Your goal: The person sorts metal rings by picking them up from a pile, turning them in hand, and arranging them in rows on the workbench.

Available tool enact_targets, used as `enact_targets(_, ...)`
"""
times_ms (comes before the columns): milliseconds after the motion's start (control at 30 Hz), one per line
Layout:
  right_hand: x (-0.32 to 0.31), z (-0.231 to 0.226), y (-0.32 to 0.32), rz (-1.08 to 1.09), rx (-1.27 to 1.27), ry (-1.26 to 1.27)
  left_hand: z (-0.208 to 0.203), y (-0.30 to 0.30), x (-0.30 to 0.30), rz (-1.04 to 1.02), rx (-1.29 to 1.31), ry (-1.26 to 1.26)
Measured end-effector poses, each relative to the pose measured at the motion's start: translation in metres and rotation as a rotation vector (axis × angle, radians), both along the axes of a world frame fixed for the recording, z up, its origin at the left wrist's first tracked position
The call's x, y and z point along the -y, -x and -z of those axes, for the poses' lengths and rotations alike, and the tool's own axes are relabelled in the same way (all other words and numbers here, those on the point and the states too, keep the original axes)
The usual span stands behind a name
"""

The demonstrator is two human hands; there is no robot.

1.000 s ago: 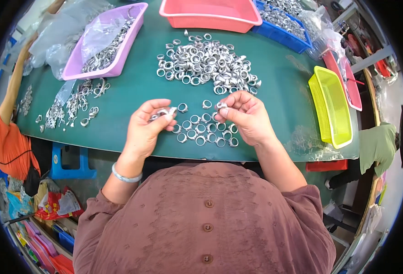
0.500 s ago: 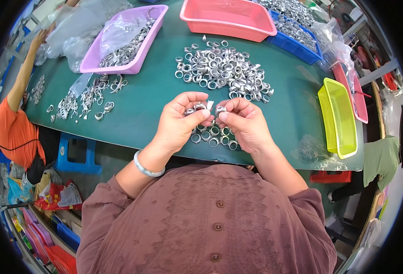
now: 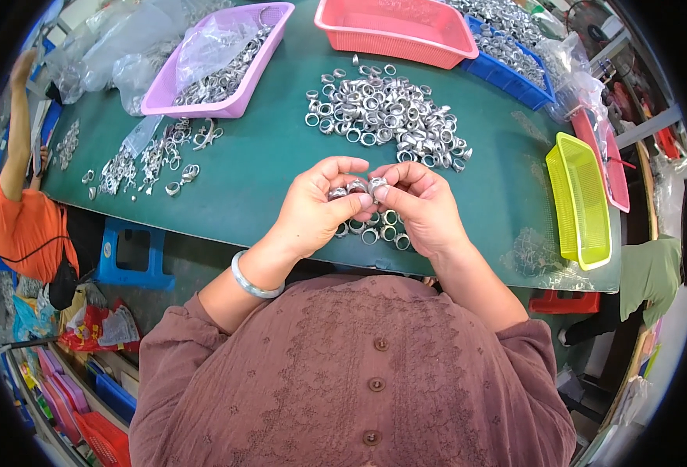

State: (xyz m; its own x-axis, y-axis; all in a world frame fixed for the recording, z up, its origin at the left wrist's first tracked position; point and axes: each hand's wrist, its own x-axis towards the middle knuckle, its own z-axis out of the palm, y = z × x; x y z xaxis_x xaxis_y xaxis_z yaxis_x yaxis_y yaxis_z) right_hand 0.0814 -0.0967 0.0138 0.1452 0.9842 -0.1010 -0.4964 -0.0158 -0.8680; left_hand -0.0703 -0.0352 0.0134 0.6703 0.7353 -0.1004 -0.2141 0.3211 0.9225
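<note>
Left grip: pinching silver-coloured rings
Right grip: pinching one banded ring
Tabletop: green, bearing heaped rings

A coral-pink basket stands at the far side of the green table, with a purple basket to its left and a yellow-green basket near the right edge. A person in orange is on the left, near a blue stool; another in green is on the right, near a red stool.
</note>
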Motion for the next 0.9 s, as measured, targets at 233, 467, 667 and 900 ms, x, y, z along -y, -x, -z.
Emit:
enact_targets(233, 0.0, -0.001, 0.003, 0.027, 0.061, 0.023, 0.0, 0.0, 0.004, -0.087, 0.011, 0.001)
enact_targets(467, -0.001, 0.002, 0.013, 0.081, 0.041, -0.003, 0.006, 0.001, 0.006, -0.161, 0.036, -0.087)
enact_targets(667, -0.002, 0.007, 0.012, 0.047, 0.021, 0.035, 0.009, 0.001, 0.008, -0.18, 0.069, -0.112)
enact_targets(900, -0.002, 0.007, 0.009, -0.013, 0.008, 0.075, 0.008, 0.003, 0.007, -0.173, 0.074, -0.127)
